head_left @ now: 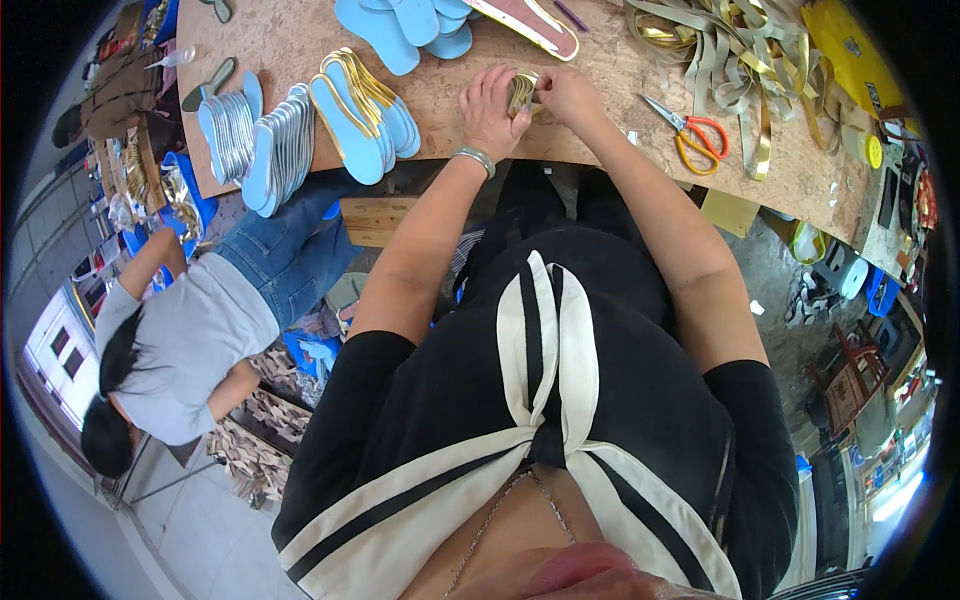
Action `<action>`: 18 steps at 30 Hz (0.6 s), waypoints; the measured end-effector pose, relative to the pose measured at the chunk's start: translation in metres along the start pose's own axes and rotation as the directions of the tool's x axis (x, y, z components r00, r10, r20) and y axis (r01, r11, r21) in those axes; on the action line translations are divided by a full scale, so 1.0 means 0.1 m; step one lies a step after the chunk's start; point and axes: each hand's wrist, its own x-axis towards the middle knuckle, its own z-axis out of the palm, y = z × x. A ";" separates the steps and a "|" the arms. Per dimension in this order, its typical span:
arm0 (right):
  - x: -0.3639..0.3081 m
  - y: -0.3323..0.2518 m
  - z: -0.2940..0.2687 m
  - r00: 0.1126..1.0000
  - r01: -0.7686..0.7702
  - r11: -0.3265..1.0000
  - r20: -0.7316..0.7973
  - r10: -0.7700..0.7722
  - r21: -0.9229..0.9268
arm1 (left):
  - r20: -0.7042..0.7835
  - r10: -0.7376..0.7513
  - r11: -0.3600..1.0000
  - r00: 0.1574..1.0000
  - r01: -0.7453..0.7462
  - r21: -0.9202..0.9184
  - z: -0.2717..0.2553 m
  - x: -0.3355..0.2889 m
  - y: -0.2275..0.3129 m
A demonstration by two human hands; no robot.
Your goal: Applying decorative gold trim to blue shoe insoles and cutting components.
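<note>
Grey cloth covers the back of a co-worker (pixel 205 335) at the left of the frame, apart from your work; toward the upper left, silver-edged insoles (pixel 282 150) lean in fanned stacks on the wooden table (pixel 610 55), probably so that each piece stays easy to lift off; just right of them, gold-edged insoles (pixel 352 125) overlap on a similar slant; loose blue insoles (pixel 390 40) lie at the top edge, seemingly set back to leave the near side to your hands.

At upper centre, your left hand (pixel 488 112) curves around what looks like a gold coil (pixel 521 92), fingers along its left and thumb at its lower right, apparently to steady it; the coil sits between your two hands, touching both, near the table's front edge; your right hand (pixel 570 97) is drawn into a narrow pinch on the coil's right side, likely to control its end; farther right, orange-handled scissors (pixel 683 124) point up and left, perhaps for easy reach; at upper right, gold strips (pixel 715 50) heap loosely beside a yellow bag (pixel 850 55).
</note>
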 end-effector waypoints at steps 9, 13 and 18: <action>0.10 0.06 -0.05 0.994 0.030 0.997 0.101 -0.037 0.071 | 0.191 -0.092 0.963 0.977 0.039 0.266 -0.07 0.10 0.13; 0.04 0.25 0.03 0.995 -0.090 0.945 0.078 0.069 0.315 | 0.174 -0.108 0.957 0.979 0.055 0.285 -0.04 0.13 0.13; -0.14 0.62 -0.46 0.963 -0.162 0.838 -0.101 0.249 0.521 | 0.164 -0.251 0.931 0.954 0.191 0.312 -0.15 0.10 -0.08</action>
